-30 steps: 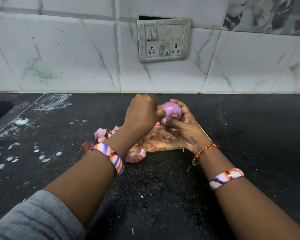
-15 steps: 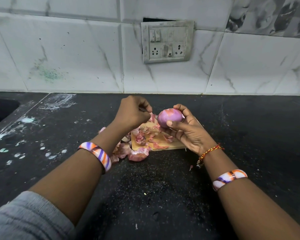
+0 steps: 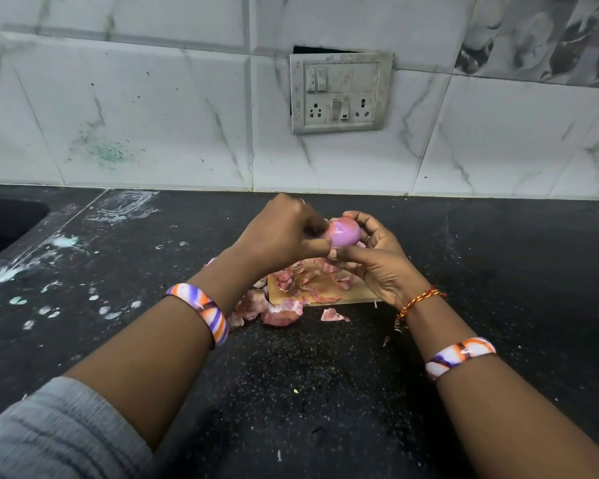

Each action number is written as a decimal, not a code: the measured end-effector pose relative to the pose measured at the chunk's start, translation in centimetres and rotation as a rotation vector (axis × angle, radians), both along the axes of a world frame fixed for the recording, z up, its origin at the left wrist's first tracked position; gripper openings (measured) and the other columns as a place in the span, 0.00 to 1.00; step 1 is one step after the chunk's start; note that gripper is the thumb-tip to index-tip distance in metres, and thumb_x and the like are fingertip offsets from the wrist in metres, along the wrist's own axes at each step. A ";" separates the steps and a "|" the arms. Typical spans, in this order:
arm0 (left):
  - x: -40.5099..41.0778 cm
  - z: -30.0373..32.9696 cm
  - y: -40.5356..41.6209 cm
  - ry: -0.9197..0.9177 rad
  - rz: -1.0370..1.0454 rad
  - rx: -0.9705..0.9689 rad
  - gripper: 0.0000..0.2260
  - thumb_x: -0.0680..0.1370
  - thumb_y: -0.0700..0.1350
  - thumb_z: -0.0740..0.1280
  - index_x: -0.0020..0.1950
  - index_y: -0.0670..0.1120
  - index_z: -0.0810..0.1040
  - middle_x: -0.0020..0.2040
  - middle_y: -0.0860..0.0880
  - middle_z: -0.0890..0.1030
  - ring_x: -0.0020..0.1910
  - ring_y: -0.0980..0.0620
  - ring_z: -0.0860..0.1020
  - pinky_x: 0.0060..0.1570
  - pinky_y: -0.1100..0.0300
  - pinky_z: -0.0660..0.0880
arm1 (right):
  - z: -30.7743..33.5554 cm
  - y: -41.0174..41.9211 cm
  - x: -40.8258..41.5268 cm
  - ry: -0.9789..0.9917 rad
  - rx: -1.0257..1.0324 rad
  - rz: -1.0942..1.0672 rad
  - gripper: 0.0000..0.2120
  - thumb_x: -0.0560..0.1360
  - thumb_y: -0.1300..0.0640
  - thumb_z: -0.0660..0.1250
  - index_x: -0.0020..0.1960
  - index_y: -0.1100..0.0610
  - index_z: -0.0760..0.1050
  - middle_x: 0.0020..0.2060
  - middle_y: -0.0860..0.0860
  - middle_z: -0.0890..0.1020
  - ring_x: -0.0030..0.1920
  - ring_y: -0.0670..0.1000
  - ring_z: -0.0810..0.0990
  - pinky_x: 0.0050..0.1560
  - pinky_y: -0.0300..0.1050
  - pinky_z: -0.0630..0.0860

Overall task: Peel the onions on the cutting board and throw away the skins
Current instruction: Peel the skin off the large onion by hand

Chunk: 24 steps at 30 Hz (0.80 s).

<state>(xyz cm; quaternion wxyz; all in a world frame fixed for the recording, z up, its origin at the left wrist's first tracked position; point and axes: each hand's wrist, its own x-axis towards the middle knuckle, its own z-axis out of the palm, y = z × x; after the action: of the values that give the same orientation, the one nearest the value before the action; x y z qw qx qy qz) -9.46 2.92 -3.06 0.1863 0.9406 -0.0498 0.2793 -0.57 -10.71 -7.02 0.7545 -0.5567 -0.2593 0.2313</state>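
I noted the onion held above the cutting board, cupped in the right hand at its 3 o'clock, while the left hand at 9 o'clock, equally near, pinched skin on its end.

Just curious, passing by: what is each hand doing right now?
Left hand: fingers curled, pinching at the onion.
Right hand: curled round the onion, holding it.
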 end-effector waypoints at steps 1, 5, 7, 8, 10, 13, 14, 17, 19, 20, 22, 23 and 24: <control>0.1 0.0 0.0 0.008 0.003 0.054 0.20 0.66 0.54 0.61 0.37 0.38 0.82 0.32 0.38 0.79 0.30 0.43 0.74 0.32 0.51 0.72 | 0.0 -0.1 0.0 -0.006 -0.017 0.000 0.26 0.63 0.79 0.68 0.53 0.54 0.72 0.49 0.51 0.78 0.47 0.50 0.79 0.43 0.44 0.81; 0.4 -0.4 0.1 -0.017 -0.005 0.188 0.17 0.69 0.53 0.63 0.30 0.40 0.79 0.25 0.41 0.74 0.26 0.42 0.70 0.27 0.55 0.64 | -0.1 -0.1 0.1 -0.006 -0.056 -0.005 0.26 0.63 0.79 0.69 0.53 0.55 0.73 0.50 0.54 0.78 0.46 0.52 0.80 0.38 0.42 0.82; 0.4 -0.6 0.5 -0.040 -0.007 0.191 0.20 0.70 0.57 0.62 0.29 0.43 0.79 0.24 0.43 0.74 0.24 0.43 0.70 0.26 0.57 0.65 | -0.2 0.1 0.1 -0.011 -0.072 -0.006 0.26 0.63 0.79 0.70 0.53 0.55 0.73 0.50 0.54 0.79 0.46 0.52 0.80 0.38 0.43 0.82; 0.4 -0.7 0.5 -0.040 0.005 0.183 0.19 0.70 0.56 0.62 0.29 0.43 0.79 0.24 0.43 0.74 0.24 0.43 0.70 0.26 0.56 0.65 | -0.3 0.1 0.1 -0.006 -0.074 -0.006 0.26 0.63 0.79 0.70 0.53 0.55 0.73 0.50 0.54 0.79 0.46 0.53 0.80 0.39 0.43 0.82; 0.5 -0.8 0.3 -0.023 0.070 0.124 0.13 0.69 0.49 0.64 0.30 0.42 0.79 0.26 0.42 0.75 0.26 0.42 0.71 0.26 0.56 0.65 | -0.5 0.1 0.1 0.001 -0.077 -0.001 0.26 0.62 0.78 0.71 0.53 0.55 0.74 0.51 0.54 0.79 0.48 0.54 0.80 0.38 0.44 0.82; 1.1 -0.9 0.3 -0.050 0.230 -0.143 0.08 0.69 0.41 0.67 0.30 0.44 0.78 0.27 0.44 0.77 0.26 0.48 0.70 0.28 0.61 0.62 | -0.4 0.1 0.2 -0.020 -0.058 0.042 0.27 0.62 0.79 0.70 0.53 0.54 0.73 0.54 0.54 0.79 0.52 0.55 0.79 0.40 0.42 0.82; 1.3 -1.0 0.4 -0.043 0.305 -0.236 0.10 0.69 0.41 0.67 0.27 0.44 0.75 0.26 0.44 0.76 0.26 0.49 0.70 0.27 0.62 0.62 | -0.3 0.1 0.2 -0.027 -0.045 0.062 0.28 0.63 0.80 0.69 0.53 0.53 0.73 0.54 0.53 0.78 0.52 0.54 0.79 0.41 0.42 0.81; 1.9 -1.2 1.4 0.056 0.409 -0.383 0.14 0.71 0.43 0.65 0.29 0.36 0.76 0.30 0.37 0.79 0.29 0.42 0.76 0.31 0.57 0.73 | 0.0 -0.2 0.4 -0.048 -0.032 0.079 0.29 0.63 0.80 0.68 0.53 0.52 0.72 0.51 0.48 0.77 0.53 0.51 0.77 0.42 0.41 0.80; 1.8 -1.5 1.7 0.099 0.416 -0.385 0.16 0.72 0.43 0.63 0.31 0.32 0.76 0.33 0.33 0.80 0.28 0.40 0.75 0.34 0.51 0.76 | -0.1 -0.4 0.7 -0.075 -0.039 0.068 0.30 0.63 0.80 0.68 0.54 0.50 0.73 0.52 0.47 0.76 0.57 0.54 0.76 0.45 0.43 0.80; 1.8 -1.6 1.8 0.100 0.426 -0.369 0.16 0.72 0.42 0.63 0.31 0.31 0.75 0.33 0.32 0.79 0.27 0.42 0.73 0.33 0.52 0.75 | -0.1 -0.5 0.8 -0.081 -0.038 0.064 0.30 0.63 0.80 0.68 0.54 0.50 0.73 0.53 0.47 0.76 0.58 0.55 0.75 0.46 0.44 0.79; 1.6 -1.8 1.8 0.088 0.440 -0.367 0.15 0.73 0.40 0.63 0.29 0.32 0.74 0.30 0.33 0.77 0.26 0.46 0.69 0.30 0.57 0.70 | -0.2 -0.5 1.0 -0.077 -0.025 0.072 0.31 0.63 0.81 0.67 0.55 0.50 0.74 0.54 0.48 0.75 0.58 0.54 0.75 0.44 0.42 0.80; 1.6 -1.7 1.6 0.071 0.408 -0.404 0.15 0.73 0.40 0.63 0.29 0.35 0.74 0.29 0.37 0.76 0.27 0.45 0.70 0.30 0.59 0.69 | -0.2 -0.5 1.0 -0.080 -0.019 0.079 0.32 0.63 0.81 0.66 0.55 0.50 0.73 0.54 0.48 0.75 0.57 0.53 0.75 0.42 0.40 0.80; 1.6 -1.6 1.4 0.057 0.331 -0.506 0.13 0.75 0.40 0.62 0.30 0.40 0.75 0.31 0.41 0.78 0.29 0.47 0.74 0.31 0.61 0.72 | -0.1 -0.4 0.9 -0.087 -0.013 0.084 0.32 0.64 0.82 0.65 0.55 0.50 0.73 0.54 0.48 0.75 0.55 0.52 0.75 0.41 0.38 0.79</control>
<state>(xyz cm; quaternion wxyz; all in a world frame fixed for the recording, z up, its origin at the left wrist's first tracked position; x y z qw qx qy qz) -7.84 4.30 -4.65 0.3680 0.8672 0.1805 0.2828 0.34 -11.16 -7.14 0.7283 -0.5600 -0.3136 0.2400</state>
